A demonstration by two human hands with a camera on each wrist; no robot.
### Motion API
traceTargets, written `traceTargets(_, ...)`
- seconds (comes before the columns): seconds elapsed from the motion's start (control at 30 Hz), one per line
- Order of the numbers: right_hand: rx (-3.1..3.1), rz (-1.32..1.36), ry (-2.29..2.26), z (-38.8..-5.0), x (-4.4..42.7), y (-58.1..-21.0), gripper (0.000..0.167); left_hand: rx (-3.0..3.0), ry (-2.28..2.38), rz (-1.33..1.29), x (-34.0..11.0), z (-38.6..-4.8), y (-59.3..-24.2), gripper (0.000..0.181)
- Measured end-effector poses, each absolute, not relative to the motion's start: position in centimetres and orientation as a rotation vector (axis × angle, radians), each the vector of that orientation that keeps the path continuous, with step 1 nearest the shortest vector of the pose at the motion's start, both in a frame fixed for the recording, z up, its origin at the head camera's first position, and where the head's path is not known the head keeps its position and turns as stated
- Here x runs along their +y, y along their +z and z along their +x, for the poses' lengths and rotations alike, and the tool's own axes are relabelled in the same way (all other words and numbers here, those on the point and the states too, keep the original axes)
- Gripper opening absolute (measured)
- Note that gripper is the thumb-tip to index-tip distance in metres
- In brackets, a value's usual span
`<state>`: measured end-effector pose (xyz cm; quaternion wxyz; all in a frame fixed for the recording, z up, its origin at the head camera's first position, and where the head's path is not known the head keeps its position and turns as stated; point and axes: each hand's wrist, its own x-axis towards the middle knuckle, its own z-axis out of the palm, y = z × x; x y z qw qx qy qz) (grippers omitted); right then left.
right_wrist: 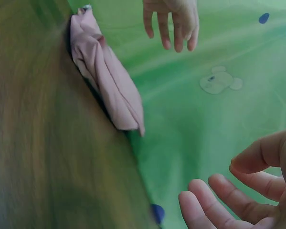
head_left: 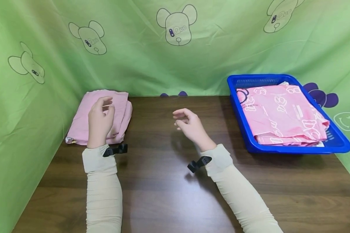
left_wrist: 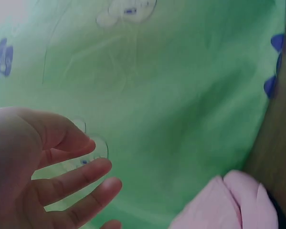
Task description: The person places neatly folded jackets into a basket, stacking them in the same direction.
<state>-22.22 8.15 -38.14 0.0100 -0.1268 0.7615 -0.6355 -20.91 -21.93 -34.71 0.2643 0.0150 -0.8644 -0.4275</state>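
My left hand (head_left: 100, 121) hovers above a folded plain pink cloth (head_left: 119, 103) at the left of the table. Its fingers are loosely bent and hold nothing; in the left wrist view the left hand (left_wrist: 61, 167) shows apart from the cloth (left_wrist: 209, 210). Over the middle of the table is my right hand (head_left: 191, 124), also empty, its fingers relaxed. The right wrist view shows that right hand (right_wrist: 248, 186) with spread fingers, and the pink cloth (right_wrist: 107, 81) lying against the curtain beyond it. A blue plastic basket (head_left: 245, 129) at the right holds folded pink printed fabric (head_left: 280, 110).
A green curtain (head_left: 140, 64) with bear drawings hangs behind the brown wooden table (head_left: 157, 187) and along both sides. The basket stands at the back right near the curtain. Each wrist wears a black camera strap (head_left: 113, 150).
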Motion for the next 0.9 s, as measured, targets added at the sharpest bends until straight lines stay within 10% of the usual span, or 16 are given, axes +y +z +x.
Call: traceTargets(0.9, 1.978, -0.264, -1.855, -22.8, -1.2, -41.1, 0.059, -2.425, -1.187, 0.551, -28.7, -19.9, -38.0, 0.05)
